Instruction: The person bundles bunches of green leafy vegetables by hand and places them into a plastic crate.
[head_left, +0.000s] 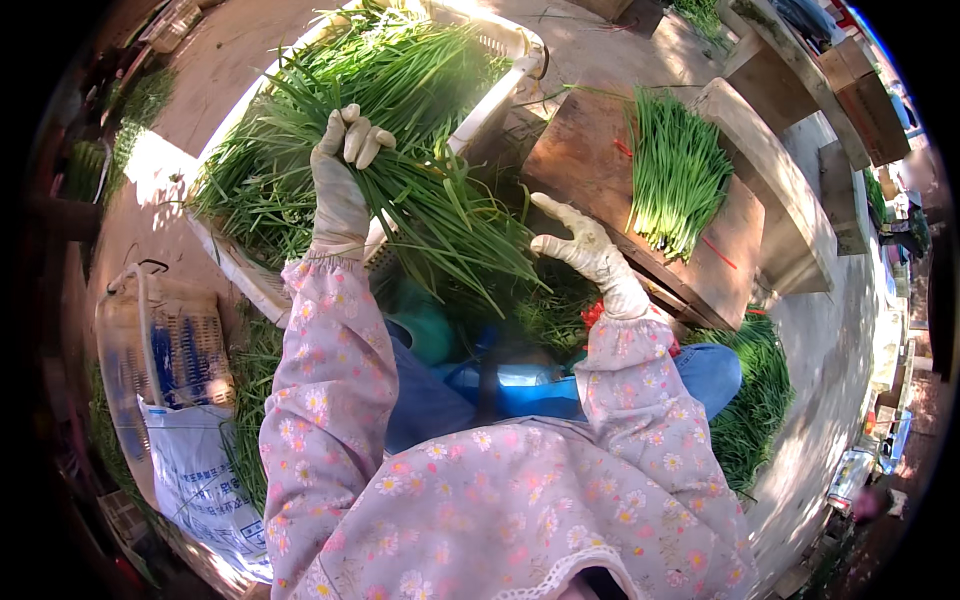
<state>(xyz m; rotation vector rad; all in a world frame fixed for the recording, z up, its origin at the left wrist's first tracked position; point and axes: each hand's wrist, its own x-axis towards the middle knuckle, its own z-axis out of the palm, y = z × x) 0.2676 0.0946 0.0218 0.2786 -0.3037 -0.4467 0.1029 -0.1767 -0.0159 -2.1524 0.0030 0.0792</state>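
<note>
My left hand (339, 180), in a pale glove, grips a loose bunch of garlic chives (442, 214) above the near edge of a white plastic crate (487, 120). The bunch's leaves fan out to the right, towards my other hand. Heaped inside the crate are many more chives (405, 75). My right hand (589, 247), gloved too, has thumb and fingers spread and holds nothing. It is just right of the bunch's tips, beside a brown wooden board (577, 150). On that board lies a neat sheaf of chives (675, 172), its pale ends towards me.
Red ties (720, 253) lie on the board. More chives (750, 405) are piled on the floor at right. A plastic basket (161, 330) and a white printed sack (202, 472) stand at left. A stone slab (780, 187) borders the board's far side.
</note>
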